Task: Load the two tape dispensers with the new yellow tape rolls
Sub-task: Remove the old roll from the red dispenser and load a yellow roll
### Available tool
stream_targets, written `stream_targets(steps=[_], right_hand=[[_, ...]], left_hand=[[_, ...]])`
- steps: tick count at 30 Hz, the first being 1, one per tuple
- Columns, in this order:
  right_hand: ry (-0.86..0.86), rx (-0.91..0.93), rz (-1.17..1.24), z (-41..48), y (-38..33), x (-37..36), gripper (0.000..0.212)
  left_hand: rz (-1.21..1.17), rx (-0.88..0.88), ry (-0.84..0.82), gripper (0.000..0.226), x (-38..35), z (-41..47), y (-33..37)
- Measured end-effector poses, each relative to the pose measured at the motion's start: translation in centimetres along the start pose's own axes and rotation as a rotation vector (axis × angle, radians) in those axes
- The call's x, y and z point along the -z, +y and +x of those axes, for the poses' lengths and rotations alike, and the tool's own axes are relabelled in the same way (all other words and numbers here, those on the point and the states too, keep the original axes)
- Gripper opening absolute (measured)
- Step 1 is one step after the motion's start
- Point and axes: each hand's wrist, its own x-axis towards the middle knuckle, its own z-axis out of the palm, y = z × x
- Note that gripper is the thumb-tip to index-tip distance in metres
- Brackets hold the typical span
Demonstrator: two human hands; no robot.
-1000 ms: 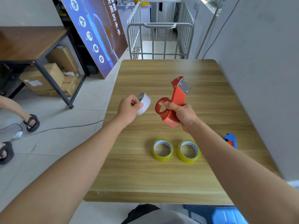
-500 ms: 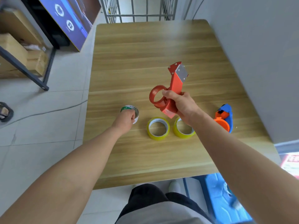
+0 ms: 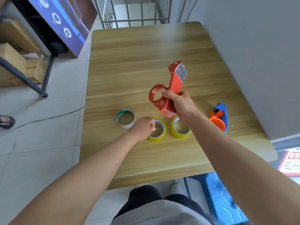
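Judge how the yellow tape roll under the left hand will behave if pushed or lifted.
Lying flat on the table, the yellow tape roll probably slides rather than rolls. Its thin ring and open core suggest it is light.

Single head-worn wide-angle view. The camera sits above the near edge of the wooden table (image 3: 138,51) and faces forward and steeply down, close enough that the tabletop fills the middle of the frame. The left hand (image 3: 143,127) and right hand (image 3: 178,104) reach in from the bottom corners. Left of the table lies tiled floor (image 3: 48,151); right of it, a grey wall (image 3: 251,46); beyond its far edge, a metal railing (image 3: 129,12).
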Motion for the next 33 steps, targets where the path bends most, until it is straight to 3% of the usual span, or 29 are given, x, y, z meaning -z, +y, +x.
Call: stream_targets(steps=[4,7,9,12,16,20,26,33], right_hand=[[0.004,0.023,-0.030,-0.5,-0.1,1.1,0.075],[0.000,0.033,-0.043,-0.9,0.2,2.0,0.070],[0.002,0.034,-0.042,-1.1,0.4,2.5,0.069],[-0.004,0.044,-0.038,-1.2,0.5,3.0,0.063],[0.004,0.060,-0.066,-1.4,0.0,3.3,0.060],[0.019,0.067,-0.066,-1.4,-1.1,3.5,0.090],[0.025,0.159,0.002,-1.4,-3.6,2.6,0.096],[-0.069,0.215,-0.013,-1.7,-5.4,1.1,0.093]], left_hand=[[0.096,0.018,-0.178,0.029,-2.0,-0.1,0.7],[0.223,-0.023,-0.204,0.012,-2.8,-0.1,0.6],[0.200,-0.018,-0.194,0.012,-2.8,0.0,0.5],[0.010,0.058,-0.097,0.009,-1.7,0.2,0.7],[-0.422,0.201,0.134,0.018,1.6,0.7,0.8],[-0.922,0.308,0.284,0.034,5.5,0.5,1.7],[-1.111,0.301,0.421,0.024,10.5,-0.8,2.9],[-1.310,0.212,0.471,0.012,13.6,-2.5,3.4]])
